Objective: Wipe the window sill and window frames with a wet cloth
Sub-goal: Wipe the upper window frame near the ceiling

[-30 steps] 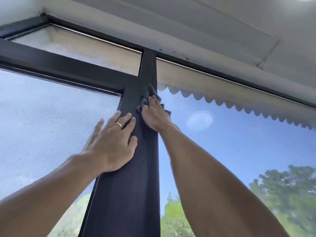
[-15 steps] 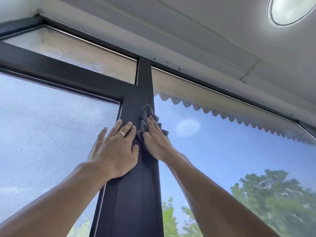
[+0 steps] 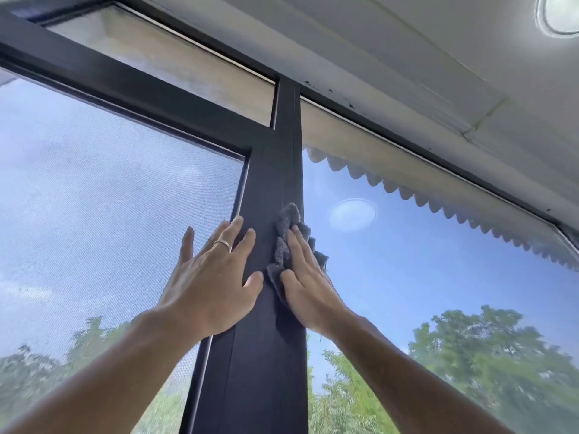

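A dark vertical window frame post [image 3: 269, 355] runs up the middle of the view and meets a dark horizontal bar [image 3: 125, 86]. My right hand [image 3: 308, 289] presses a crumpled grey cloth [image 3: 286, 227] flat against the post's right edge, fingers straight. Part of the cloth is hidden under the palm. My left hand [image 3: 213, 277], with a ring on one finger, rests flat on the post's left side and the screen next to it, fingers spread. The window sill is out of view.
Left of the post is a mesh screen pane [image 3: 103, 230]; right of it is clear glass [image 3: 438, 270] with sky and trees behind. A scalloped awning edge [image 3: 438, 208] hangs outside. The white ceiling [image 3: 407, 51] with a round lamp [image 3: 560, 14] is overhead.
My right hand has slid the cloth down the post from near the junction with the horizontal bar. My left hand has stayed on the post. The view has tilted.
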Motion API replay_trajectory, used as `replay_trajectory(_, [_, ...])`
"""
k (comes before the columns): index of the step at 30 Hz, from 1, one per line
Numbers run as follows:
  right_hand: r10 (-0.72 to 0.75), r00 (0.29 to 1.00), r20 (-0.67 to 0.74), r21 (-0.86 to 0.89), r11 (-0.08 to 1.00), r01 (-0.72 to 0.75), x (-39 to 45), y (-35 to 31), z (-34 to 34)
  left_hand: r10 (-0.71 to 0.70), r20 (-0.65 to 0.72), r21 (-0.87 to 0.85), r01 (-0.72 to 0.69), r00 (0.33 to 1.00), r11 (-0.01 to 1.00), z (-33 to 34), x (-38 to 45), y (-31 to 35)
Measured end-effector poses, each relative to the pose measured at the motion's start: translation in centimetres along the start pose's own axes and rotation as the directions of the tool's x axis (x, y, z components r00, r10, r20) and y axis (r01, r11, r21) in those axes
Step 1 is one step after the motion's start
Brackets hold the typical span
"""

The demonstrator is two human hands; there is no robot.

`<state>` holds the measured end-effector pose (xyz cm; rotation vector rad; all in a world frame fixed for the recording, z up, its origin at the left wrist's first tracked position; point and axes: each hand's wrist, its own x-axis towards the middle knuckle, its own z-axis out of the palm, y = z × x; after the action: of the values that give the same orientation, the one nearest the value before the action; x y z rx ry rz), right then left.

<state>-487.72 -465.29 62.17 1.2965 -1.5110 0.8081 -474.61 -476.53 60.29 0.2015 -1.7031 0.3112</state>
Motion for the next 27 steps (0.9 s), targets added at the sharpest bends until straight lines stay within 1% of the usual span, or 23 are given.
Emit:
replay_trajectory(3, [-0.023,0.998,0.054,-0.014,1.0,0.024,-1.5,0.3,0.2,-0.002,0.018,-0.017,0.002,1.0,1.0,0.1,-1.7,0.3])
replay_trajectory(6, [0.08,0.996,0.042,0.034,0.996,-0.082,1.5,-0.4,-1.1,0.018,0.039,-0.014,-0.017,0.999,1.0,0.0,-2.7,0.8])
replay_trajectory(8, [0.114,0.993,0.038,0.092,0.989,-0.117,1.9,-0.9,-1.0,0.021,0.035,-0.031,-0.02,0.999,0.999,-0.2,-3.1,1.0])
replay_trajectory(11, [0.066,0.996,0.061,0.135,0.988,-0.073,-2.1,-0.8,0.4,0.012,0.029,-0.085,-0.01,1.0,0.996,-0.3,-4.1,1.1])
replay_trajectory(13, [0.028,0.995,0.093,0.104,0.994,-0.037,-4.7,-0.5,0.8,0.013,0.043,-0.093,-0.009,0.999,0.996,-0.1,-4.8,1.0])
replay_trajectory(15, [0.016,0.992,0.129,0.058,0.998,-0.023,-4.5,0.0,0.5,0.012,0.059,-0.082,-0.007,0.998,0.997,0.0,-5.4,0.9])
replay_trajectory(18, [0.074,0.993,0.094,0.053,0.995,-0.079,-2.2,-0.3,0.1,0.018,0.05,-0.091,-0.013,0.999,0.996,0.3,-6.2,1.0])
replay_trajectory(20, [0.102,0.992,0.074,0.084,0.991,-0.108,-2.8,-0.9,0.5,0.029,0.041,-0.105,-0.024,0.999,0.994,0.4,-7.1,1.3])
replay_trajectory(22, [0.058,0.995,0.084,0.09,0.994,-0.066,-6.1,-1.0,1.7,0.031,0.037,-0.119,-0.026,0.999,0.993,0.6,-7.9,1.6])
replay_trajectory(24, [-0.002,0.992,0.124,0.068,0.998,-0.007,-9.8,-0.9,2.4,0.025,0.035,-0.117,-0.021,0.999,0.993,1.0,-8.4,1.6])
replay_trajectory(26, [-0.023,0.986,0.164,0.012,1.0,0.022,-9.8,-0.2,2.0,0.018,0.039,-0.114,-0.013,0.999,0.993,1.2,-8.5,1.7])
replay_trajectory(27, [0.0,0.985,0.174,-0.016,1.0,0.003,-8.4,0.0,1.6,0.014,0.044,-0.113,-0.009,0.999,0.994,1.1,-8.5,1.7])
